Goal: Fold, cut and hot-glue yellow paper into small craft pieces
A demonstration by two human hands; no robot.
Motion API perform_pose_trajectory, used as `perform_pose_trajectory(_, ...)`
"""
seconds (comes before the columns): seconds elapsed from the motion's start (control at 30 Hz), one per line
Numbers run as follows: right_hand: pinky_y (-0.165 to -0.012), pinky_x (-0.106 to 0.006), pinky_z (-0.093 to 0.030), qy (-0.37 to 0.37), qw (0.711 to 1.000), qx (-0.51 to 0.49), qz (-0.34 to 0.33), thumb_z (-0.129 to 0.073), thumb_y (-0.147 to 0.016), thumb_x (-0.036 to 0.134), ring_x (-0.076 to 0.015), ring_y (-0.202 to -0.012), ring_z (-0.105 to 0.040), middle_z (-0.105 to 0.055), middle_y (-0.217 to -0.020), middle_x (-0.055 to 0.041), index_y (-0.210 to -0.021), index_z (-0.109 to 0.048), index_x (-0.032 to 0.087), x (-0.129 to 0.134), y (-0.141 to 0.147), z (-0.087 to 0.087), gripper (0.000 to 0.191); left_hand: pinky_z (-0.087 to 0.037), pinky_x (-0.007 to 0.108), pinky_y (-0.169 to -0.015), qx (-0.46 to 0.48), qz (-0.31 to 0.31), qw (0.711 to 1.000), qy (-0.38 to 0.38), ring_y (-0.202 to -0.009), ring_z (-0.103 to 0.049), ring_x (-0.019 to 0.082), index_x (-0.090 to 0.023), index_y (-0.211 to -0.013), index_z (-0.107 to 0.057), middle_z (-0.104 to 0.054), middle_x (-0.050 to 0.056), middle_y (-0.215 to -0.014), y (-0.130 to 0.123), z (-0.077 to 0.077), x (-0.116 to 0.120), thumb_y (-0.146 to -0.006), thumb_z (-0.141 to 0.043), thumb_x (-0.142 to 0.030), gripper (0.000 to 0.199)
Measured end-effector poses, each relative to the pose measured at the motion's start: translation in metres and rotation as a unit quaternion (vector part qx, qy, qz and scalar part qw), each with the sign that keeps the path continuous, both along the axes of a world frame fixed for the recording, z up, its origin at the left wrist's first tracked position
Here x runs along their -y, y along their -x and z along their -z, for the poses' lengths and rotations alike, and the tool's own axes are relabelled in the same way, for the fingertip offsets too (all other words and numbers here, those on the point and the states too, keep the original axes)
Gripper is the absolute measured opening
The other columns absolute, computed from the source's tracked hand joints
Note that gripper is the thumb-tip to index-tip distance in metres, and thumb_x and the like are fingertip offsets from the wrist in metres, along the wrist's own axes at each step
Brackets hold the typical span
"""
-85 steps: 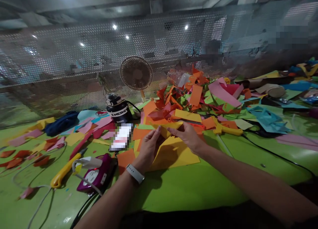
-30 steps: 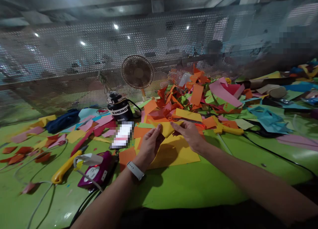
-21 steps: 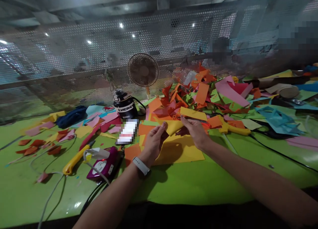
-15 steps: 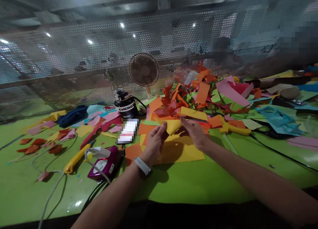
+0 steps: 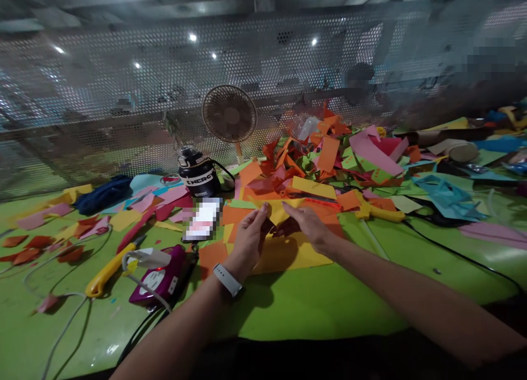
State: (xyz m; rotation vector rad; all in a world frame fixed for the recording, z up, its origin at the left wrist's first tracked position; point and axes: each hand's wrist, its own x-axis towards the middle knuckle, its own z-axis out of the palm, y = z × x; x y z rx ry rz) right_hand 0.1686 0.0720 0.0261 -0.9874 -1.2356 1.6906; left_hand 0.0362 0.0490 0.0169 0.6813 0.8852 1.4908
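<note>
Holds a small folded yellow paper in two bare hands at the center of the frame, over a larger yellow sheet lying on a green counter. Clamps the folded paper's left edge between the fingers of the left hand. Touches its right side with the right hand, thumb laid near the top edge and the other fingers curled low; impossible to judge the firmness of that grip. Wears a pale watch band on the left wrist. Has orange paper just left of the larger sheet and a phone, screen lit and blurred out, above that. Faces a black bottle lettered "ENERGY" and, farther back, a round fan before a perforated screen. Has at lower left a purple power strip with a white plug, beside a yellow-handled tool. Looks onto a heap of mixed paper scraps right of center, near a yellow glue gun. Shares the counter with a dark blue cloth at left and crumpled turquoise paper at right.
</note>
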Motion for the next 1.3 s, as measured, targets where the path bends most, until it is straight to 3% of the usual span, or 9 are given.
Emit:
perform_pose_trajectory(0.13,-0.047,-0.023,-0.046,-0.048,0.998,0.026,0.032,-0.063,-0.075,0.059,-0.0122,-0.042,-0.057,-0.062,-0.047,-0.0032,-0.053,-0.061,0.017,-0.003,-0.005,-0.001,0.047,-0.043,0.018,-0.053,0.005,0.019,1.0,0.004,-0.052,-0.053,0.006,-0.014,-0.065,-0.065,-0.062,-0.003,-0.059,0.002,0.0,0.0,-0.054,-0.086,-0.035,0.032)
perform_pose_trajectory(0.27,-0.037,-0.02,-0.034,-0.096,0.992,0.07,0.044,-0.076,-0.064,0.049,-0.0071,-0.035,-0.044,-0.052,-0.039,0.0027,-0.046,-0.054,0.018,-0.008,-0.012,-0.005,0.042,-0.04,0.017,-0.05,-0.002,0.036,0.999,0.008,-0.046,-0.045,0.004,-0.014,-0.059,-0.061,-0.053,-0.007,-0.051,0.007,-0.002,-0.001,-0.057,-0.086,-0.033,0.031)
perform_pose_trajectory(0.37,-0.035,-0.019,-0.03,-0.099,0.992,0.082,0.016,-0.074,-0.066,0.049,-0.0052,-0.033,-0.039,-0.047,-0.037,0.0046,-0.044,-0.052,0.018,-0.012,-0.016,-0.008,0.044,-0.038,0.018,-0.048,-0.013,0.035,0.999,0.015,-0.044,-0.043,0.004,-0.015,-0.056,-0.06,-0.05,-0.007,-0.048,0.013,-0.008,-0.003,-0.056,-0.086,-0.033,0.032)
perform_pose_trajectory(0.5,-0.037,-0.019,-0.033,-0.107,0.989,0.101,-0.029,-0.075,-0.064,0.051,-0.0059,-0.037,-0.046,-0.054,-0.043,0.0034,-0.049,-0.054,0.017,-0.016,-0.022,-0.012,0.043,-0.04,0.018,-0.05,-0.042,0.072,0.996,0.031,-0.05,-0.053,0.007,-0.014,-0.06,-0.065,-0.062,-0.002,-0.056,0.017,-0.012,-0.003,-0.054,-0.087,-0.034,0.031)
perform_pose_trajectory(0.7,-0.039,-0.02,-0.037,-0.121,0.973,0.15,-0.128,-0.075,-0.066,0.051,-0.0083,-0.037,-0.051,-0.056,-0.043,0.005,-0.056,-0.051,0.018,-0.017,-0.026,-0.01,0.042,-0.042,0.018,-0.052,-0.105,0.115,0.988,-0.005,-0.048,-0.052,0.007,-0.014,-0.056,-0.066,-0.061,-0.001,-0.054,0.018,-0.006,-0.004,-0.061,-0.083,-0.038,0.03)
perform_pose_trajectory(0.9,-0.04,-0.02,-0.04,-0.085,0.967,0.161,-0.18,-0.071,-0.068,0.057,-0.0083,-0.033,-0.05,-0.06,-0.042,0.0034,-0.06,-0.049,0.019,-0.017,-0.027,-0.01,0.045,-0.044,0.02,-0.055,-0.136,0.131,0.982,-0.019,-0.051,-0.055,0.008,-0.014,-0.06,-0.069,-0.064,0.001,-0.057,0.022,-0.006,-0.008,-0.061,-0.083,-0.039,0.029)
perform_pose_trajectory(1.03,-0.04,-0.02,-0.039,-0.091,0.971,0.154,-0.16,-0.074,-0.064,0.057,-0.0087,-0.035,-0.05,-0.057,-0.04,0.0051,-0.059,-0.05,0.02,-0.019,-0.027,-0.008,0.045,-0.047,0.021,-0.055,-0.146,0.133,0.98,0.003,-0.054,-0.058,0.01,-0.015,-0.066,-0.069,-0.067,0.002,-0.063,0.028,-0.007,-0.009,-0.061,-0.082,-0.04,0.028)
perform_pose_trajectory(1.17,-0.039,-0.019,-0.035,-0.099,0.978,0.142,-0.12,-0.072,-0.064,0.062,-0.0069,-0.034,-0.046,-0.055,-0.04,0.0055,-0.059,-0.05,0.019,-0.024,-0.029,-0.006,0.048,-0.052,0.029,-0.06,-0.072,0.17,0.981,0.059,-0.065,-0.068,0.019,-0.017,-0.074,-0.067,-0.069,0.005,-0.068,0.032,-0.012,-0.009,-0.07,-0.072,-0.047,0.03)
perform_pose_trajectory(1.3,-0.038,-0.018,-0.031,-0.106,0.982,0.124,-0.1,-0.069,-0.067,0.063,-0.0053,-0.034,-0.043,-0.054,-0.04,0.0065,-0.061,-0.051,0.018,-0.025,-0.031,-0.007,0.048,-0.051,0.028,-0.057,-0.07,0.196,0.974,0.088,-0.073,-0.072,0.025,-0.017,-0.072,-0.064,-0.072,0.009,-0.069,0.032,-0.013,-0.008,-0.071,-0.067,-0.034,0.018)
